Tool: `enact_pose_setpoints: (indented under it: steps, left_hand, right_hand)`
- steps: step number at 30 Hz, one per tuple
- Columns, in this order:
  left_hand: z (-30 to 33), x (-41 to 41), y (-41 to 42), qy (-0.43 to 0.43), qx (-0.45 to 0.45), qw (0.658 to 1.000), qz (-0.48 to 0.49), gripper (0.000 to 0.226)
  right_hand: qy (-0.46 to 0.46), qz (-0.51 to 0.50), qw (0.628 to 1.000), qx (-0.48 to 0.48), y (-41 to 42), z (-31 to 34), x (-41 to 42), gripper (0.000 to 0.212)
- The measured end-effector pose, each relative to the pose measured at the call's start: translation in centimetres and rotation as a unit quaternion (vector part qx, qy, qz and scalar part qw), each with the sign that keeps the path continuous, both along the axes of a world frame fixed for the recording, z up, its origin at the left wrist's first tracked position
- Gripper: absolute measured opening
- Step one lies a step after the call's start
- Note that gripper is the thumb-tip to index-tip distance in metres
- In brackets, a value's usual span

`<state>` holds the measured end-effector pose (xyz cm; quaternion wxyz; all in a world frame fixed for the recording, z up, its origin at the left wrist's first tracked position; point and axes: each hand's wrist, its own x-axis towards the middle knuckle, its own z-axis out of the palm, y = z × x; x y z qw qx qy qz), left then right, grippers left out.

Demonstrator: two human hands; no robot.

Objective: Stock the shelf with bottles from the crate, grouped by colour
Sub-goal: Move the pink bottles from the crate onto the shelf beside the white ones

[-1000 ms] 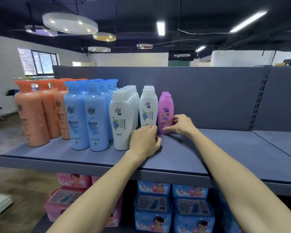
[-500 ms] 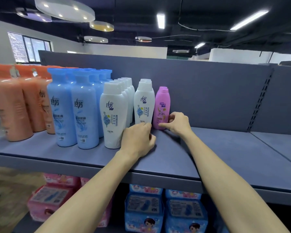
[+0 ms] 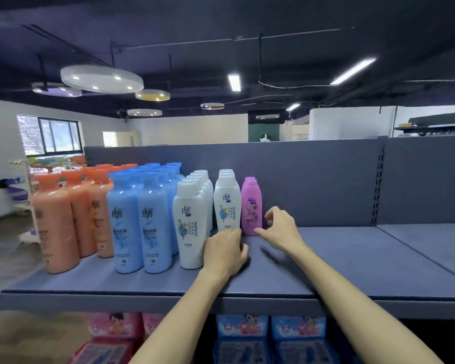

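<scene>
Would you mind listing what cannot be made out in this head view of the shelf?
- Crate: out of frame.
- Rear bottles: front orange bottles, blue bottles, white bottles and pink bottle hide how many stand behind.
- Left hand fingertips: behind its own knuckles, contact with white bottles unclear.
- Small label print: too small.
- Packs below: cut off by shelf and bottom edge.

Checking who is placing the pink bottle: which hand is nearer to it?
Right. The right hand is at the pink bottle, fingertips by its base on its right side. The left hand sits lower left, in front of the white bottles.
</scene>
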<state>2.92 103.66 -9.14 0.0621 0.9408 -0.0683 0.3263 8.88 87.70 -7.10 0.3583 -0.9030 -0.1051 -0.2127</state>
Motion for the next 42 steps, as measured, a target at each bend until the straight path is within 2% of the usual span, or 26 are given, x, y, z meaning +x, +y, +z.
enact_pose_setpoints:
  steps: [4, 7, 17, 21, 26, 32, 36, 39, 42]
  left_hand:
    - [0.9, -1.3, -0.3, -0.026, 0.045, 0.998, -0.026, 0.011]
    - [1.3, -2.2, -0.7, -0.064, 0.111, 0.990, -0.061, 0.024]
    - [0.7, -5.7, -1.3, -0.126, 0.075, 0.982, -0.118, 0.017]
    - [-1.1, -9.3, -1.2, -0.160, 0.075, 0.967, -0.184, 0.007]
    - [-5.7, -13.6, 0.0, -0.112, 0.091, 0.965, -0.220, 0.011]
    - [-15.6, -16.3, -0.1, 0.019, 0.047, 0.979, -0.198, 0.020]
    - [-22.8, -19.0, -1.3, 0.111, 0.008, 0.975, -0.192, 0.018]
    - [-27.3, -20.7, -2.0, 0.181, -0.004, 0.964, -0.193, 0.014]
    - [-31.0, -22.0, -2.2, 0.253, 0.009, 0.950, -0.184, 0.014]
  right_hand:
    - [-0.004, 0.011, 1.000, -0.028, -1.3, 1.0, -2.9, 0.030]
    - [-0.030, 0.021, 0.998, -0.058, -2.2, 1.7, -5.6, 0.027]
    - [-0.056, 0.009, 0.990, -0.127, -3.9, 2.9, -11.2, 0.028]
    - [-0.123, 0.025, 0.964, -0.236, -3.6, 0.9, -15.3, 0.029]
    - [-0.168, 0.072, 0.944, -0.273, -4.5, -3.9, -20.7, 0.022]
    - [-0.069, 0.089, 0.957, -0.266, -5.8, -13.7, -22.7, 0.021]
    - [0.044, 0.101, 0.958, -0.264, -6.1, -21.9, -24.3, 0.024]
    - [0.139, 0.109, 0.945, -0.275, -5.8, -27.5, -25.4, 0.028]
    - [0.235, 0.119, 0.915, -0.307, -5.3, -32.3, -25.9, 0.032]
